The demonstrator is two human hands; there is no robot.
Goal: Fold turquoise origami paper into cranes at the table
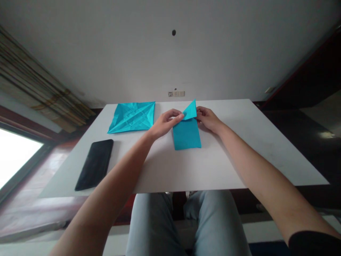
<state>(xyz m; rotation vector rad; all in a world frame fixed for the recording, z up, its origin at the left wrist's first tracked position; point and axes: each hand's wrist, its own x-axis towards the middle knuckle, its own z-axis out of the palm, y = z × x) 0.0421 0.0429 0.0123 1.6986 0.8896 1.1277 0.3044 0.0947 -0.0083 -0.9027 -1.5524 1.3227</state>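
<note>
Near the far edge of the tabletop (186, 170), our left grip (166, 122) and right grip (209, 119) seem clamped from either side on the raised flap (191, 111) of the folded blue paper (187, 135), its long axis pointing toward us.

A white plaster wall (112, 53) rises behind the white table (266, 142), with a small dark hole (173, 32) high up and a white socket panel (176, 94) just above the table's far edge. To the left, a striped brown curtain (42, 85) hangs beside a window (16, 156) blown out with daylight inside a dark frame. A polished reddish floor (50, 167) catches that glow. On the right, a dark, red-edged wall section (311, 67) sits in shadow, and a pale patch of light (326, 135) lies on the darker floor.
</note>
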